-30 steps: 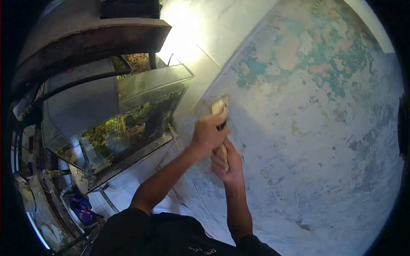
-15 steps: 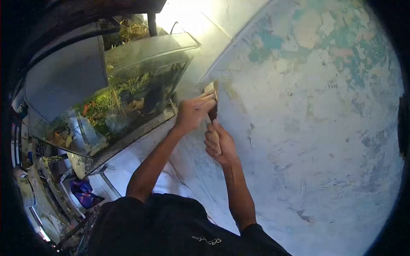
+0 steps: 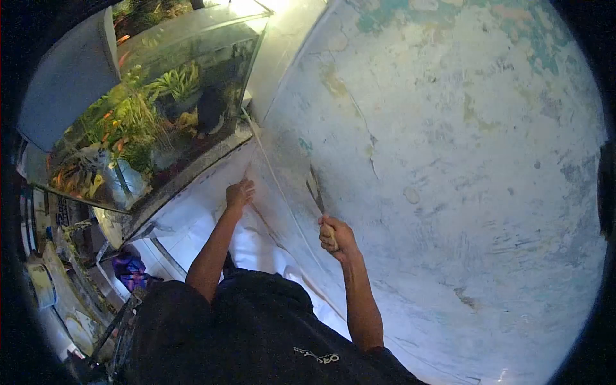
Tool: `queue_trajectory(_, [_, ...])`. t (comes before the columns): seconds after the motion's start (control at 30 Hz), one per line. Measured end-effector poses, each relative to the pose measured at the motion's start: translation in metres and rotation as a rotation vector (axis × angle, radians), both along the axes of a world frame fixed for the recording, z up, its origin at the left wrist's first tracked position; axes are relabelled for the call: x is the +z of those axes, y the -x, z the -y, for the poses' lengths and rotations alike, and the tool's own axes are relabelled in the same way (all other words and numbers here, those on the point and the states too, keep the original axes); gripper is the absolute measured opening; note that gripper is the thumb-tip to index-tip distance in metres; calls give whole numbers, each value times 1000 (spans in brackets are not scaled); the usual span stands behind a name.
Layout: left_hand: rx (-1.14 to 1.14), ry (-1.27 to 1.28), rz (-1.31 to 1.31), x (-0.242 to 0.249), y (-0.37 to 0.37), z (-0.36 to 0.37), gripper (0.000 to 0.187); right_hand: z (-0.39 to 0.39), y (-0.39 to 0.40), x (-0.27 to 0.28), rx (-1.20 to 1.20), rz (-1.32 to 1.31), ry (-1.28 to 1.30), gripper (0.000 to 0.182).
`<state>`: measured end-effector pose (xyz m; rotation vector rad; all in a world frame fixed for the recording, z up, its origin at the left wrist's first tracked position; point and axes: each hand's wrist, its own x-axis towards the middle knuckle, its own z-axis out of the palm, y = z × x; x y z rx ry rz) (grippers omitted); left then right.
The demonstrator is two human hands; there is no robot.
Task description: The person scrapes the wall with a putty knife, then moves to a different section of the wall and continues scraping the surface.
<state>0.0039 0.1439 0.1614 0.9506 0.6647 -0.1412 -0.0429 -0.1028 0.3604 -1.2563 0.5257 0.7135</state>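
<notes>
My right hand is wrapped round the pale handle of a scraper. The scraper's dark metal blade points up and lies close to the patchy white wall; whether it touches cannot be made out. To the left, my left hand hangs below the stone edge under the aquarium, away from the scraper. Its fingers are curled, and anything in them is too small to tell. Cracks and flaked patches mark the wall near the blade.
An aquarium with plants and orange fish stands at the upper left on a ledge. A thin cable runs down beside the wall corner. A purple cloth and worn wooden pieces are at the lower left.
My left hand has left the scraper blade and moved down and left. My right hand has lowered slightly with the scraper. The camera view has shifted.
</notes>
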Motion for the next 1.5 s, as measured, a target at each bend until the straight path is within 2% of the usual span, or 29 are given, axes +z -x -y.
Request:
queue_trajectory(0.07, [-37,-60,-32,-13,7,0,35,5,4,2,-18,-29,-102,22])
queue_trajectory(0.13, [-95,-79,-61,-57,10,-1,30,14,10,1,56,-50,-318,22])
queue_trajectory(0.27, [-131,56,-119,-100,19,-7,29,24,28,0,10,-23,-243,23])
queue_trajectory(0.37, [-177,-71,-110,-100,32,0,29,30,43,2,26,34,-131,20])
queue_trajectory(0.43, [-157,-113,-218,-96,35,9,29,30,50,1,170,253,367,21])
queue_trajectory(0.57, [-219,-33,-164,-111,41,17,27,33,59,-7,211,297,473,20])
queue_trajectory(0.7, [-175,-39,-164,-80,44,40,24,40,68,-13,222,365,457,18])
queue_trajectory(0.73, [-179,-72,-168,-86,44,41,27,42,71,-17,204,379,475,19])
queue_trajectory(0.8, [-232,-94,35,-110,49,39,29,59,73,-33,238,289,423,18])
queue_trajectory(0.87, [-128,-8,-69,-53,62,47,28,75,80,-48,251,252,397,17])
queue_trajectory(0.97, [-53,36,-88,-54,82,51,26,99,92,-60,305,266,365,25])
queue_trajectory(1.03, [-5,-114,-111,-50,98,59,25,111,97,-61,332,224,366,27])
queue_trajectory(1.1, [23,-95,-118,-41,123,68,25,127,101,-66,385,195,376,32])
queue_trajectory(1.37, [110,-119,-162,-25,196,105,27,177,129,-111,445,146,323,23])
queue_trajectory(1.5, [169,-145,-160,-36,228,110,26,189,141,-123,490,111,326,24])
